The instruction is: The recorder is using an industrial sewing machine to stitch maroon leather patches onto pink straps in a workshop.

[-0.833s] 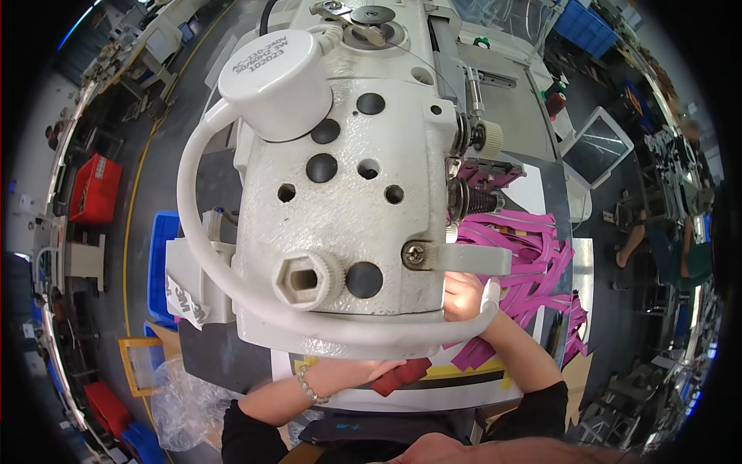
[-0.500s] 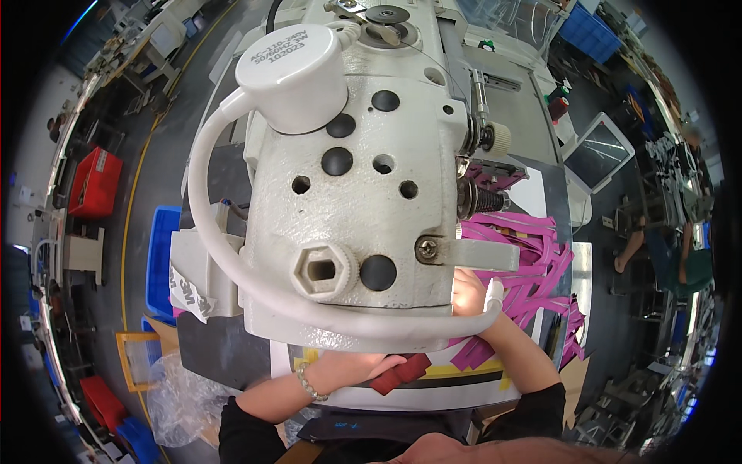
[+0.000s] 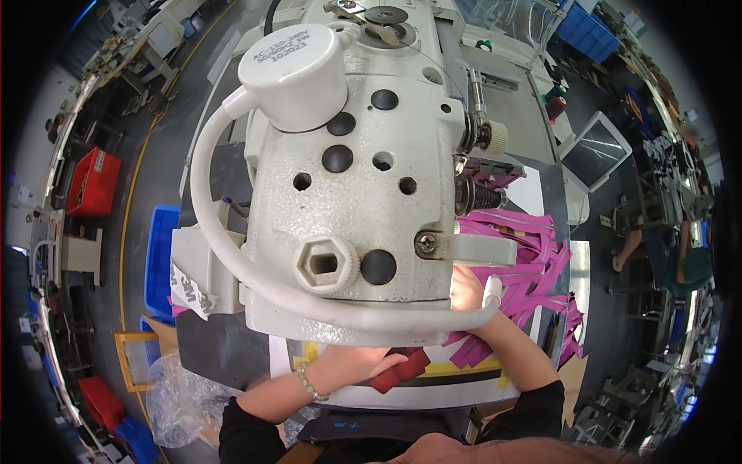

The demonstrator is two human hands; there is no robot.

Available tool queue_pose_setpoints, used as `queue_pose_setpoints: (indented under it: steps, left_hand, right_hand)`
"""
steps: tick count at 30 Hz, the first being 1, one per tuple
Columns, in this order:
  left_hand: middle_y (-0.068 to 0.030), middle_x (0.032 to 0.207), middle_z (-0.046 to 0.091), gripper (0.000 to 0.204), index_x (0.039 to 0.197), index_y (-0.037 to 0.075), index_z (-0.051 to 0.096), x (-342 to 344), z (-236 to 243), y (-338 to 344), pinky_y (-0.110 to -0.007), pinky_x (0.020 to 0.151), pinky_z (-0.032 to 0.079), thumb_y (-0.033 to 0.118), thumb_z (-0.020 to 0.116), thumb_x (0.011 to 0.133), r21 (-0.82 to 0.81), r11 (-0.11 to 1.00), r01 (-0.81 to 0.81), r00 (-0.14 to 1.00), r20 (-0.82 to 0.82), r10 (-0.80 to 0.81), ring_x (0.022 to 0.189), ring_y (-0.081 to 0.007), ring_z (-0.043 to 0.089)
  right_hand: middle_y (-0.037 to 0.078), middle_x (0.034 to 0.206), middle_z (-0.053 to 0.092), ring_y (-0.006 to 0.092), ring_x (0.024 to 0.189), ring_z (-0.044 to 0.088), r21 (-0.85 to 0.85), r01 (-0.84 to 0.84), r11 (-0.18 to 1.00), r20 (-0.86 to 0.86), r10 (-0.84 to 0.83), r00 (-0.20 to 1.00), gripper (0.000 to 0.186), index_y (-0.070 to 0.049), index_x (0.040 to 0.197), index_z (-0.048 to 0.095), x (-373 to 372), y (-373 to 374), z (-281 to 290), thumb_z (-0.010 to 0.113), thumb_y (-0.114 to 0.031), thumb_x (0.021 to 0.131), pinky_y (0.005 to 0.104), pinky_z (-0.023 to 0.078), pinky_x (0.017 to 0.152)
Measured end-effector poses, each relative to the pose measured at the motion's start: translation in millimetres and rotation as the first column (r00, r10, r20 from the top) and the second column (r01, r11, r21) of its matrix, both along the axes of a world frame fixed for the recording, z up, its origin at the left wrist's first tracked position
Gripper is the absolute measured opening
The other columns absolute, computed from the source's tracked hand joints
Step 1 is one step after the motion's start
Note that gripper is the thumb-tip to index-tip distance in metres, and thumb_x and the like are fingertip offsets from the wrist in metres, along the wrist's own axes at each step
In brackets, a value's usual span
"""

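A white sewing machine head [image 3: 348, 201] with a looped white hose [image 3: 209, 201] fills the middle of the view. My left hand [image 3: 355, 363], below a wrist bead bracelet, reaches under its front edge; the thumb lies beside folded dark red pieces [image 3: 402, 371], and the other fingers are hidden. My right hand [image 3: 466, 288] is at the machine's right side, mostly behind the head and hose, so what it holds cannot be seen. Many pink strips [image 3: 525, 247] lie heaped on the work table [image 3: 209, 356] beside my right forearm.
Left: blue bin [image 3: 158, 263], red bin [image 3: 93, 182], yellow frame [image 3: 131, 363], clear plastic bags [image 3: 174, 398]. Back right: blue crate [image 3: 587, 31], thread spools [image 3: 556, 108], tilted screen [image 3: 599, 155]. A seated person's bare leg [image 3: 630, 247] shows at the far right.
The view has shifted, so the machine sits higher and further right in the picture. My left thumb shows more clearly beside the red pieces; my right hand looks much the same.
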State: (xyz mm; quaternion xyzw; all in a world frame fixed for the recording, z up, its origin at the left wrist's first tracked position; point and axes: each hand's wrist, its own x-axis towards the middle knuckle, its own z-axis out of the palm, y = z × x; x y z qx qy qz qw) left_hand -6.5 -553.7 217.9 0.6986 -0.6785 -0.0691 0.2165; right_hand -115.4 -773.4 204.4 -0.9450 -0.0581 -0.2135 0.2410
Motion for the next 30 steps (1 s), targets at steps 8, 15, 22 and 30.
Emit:
queue_pose_setpoints:
  steps: [8,15,22,30]
  left_hand:
    - [-0.0107,0.125,0.056,0.061,0.124,0.008,0.058,-0.9,1.0,-1.7,-0.030,0.078,0.051,0.046,0.069,0.078,-0.020,0.999,-0.039,0.998,0.045,0.040,0.097,-0.0197,0.062]
    - [-0.0069,0.106,0.061,0.056,0.116,0.006,0.060,-5.2,-3.8,0.7,-0.029,0.061,0.052,0.044,0.070,0.076,0.075,0.997,-0.025,1.000,-0.014,0.026,0.087,-0.0184,0.063]
    - [-0.0074,0.106,0.061,0.055,0.115,0.006,0.061,-1.6,-3.9,-1.3,-0.029,0.064,0.052,0.044,0.070,0.076,-0.043,0.999,-0.006,1.000,-0.013,0.005,0.089,-0.0186,0.063]
    - [-0.0073,0.084,0.062,0.042,0.098,0.006,0.062,-0.5,-3.2,-4.8,-0.029,0.051,0.049,0.044,0.067,0.080,-0.129,0.991,-0.026,0.998,-0.062,0.018,0.064,-0.0198,0.062]
  right_hand:
    - [0.006,0.111,0.063,0.0211,0.103,0.059,-0.079,-0.030,0.996,-0.001,0.030,1.000,0.031,-0.006,0.105,0.064,-0.6,3.0,2.4,0.058,-0.013,0.076,0.0354,0.046,0.085]
    - [0.004,0.112,0.063,0.0198,0.105,0.058,0.020,-0.010,1.000,-0.068,0.011,0.998,0.030,-0.009,0.106,0.065,-3.9,0.8,4.9,0.056,-0.013,0.078,0.0344,0.044,0.089]
    - [0.003,0.114,0.062,0.0197,0.107,0.058,0.079,0.011,0.997,-0.096,-0.003,0.995,0.030,-0.010,0.108,0.064,-3.5,3.2,6.6,0.056,-0.012,0.079,0.0343,0.044,0.090]
    - [0.005,0.113,0.063,0.0210,0.104,0.060,-0.038,-0.032,0.999,-0.067,0.030,0.997,0.031,-0.008,0.107,0.065,-4.8,2.4,-2.9,0.057,-0.013,0.077,0.0350,0.046,0.087]
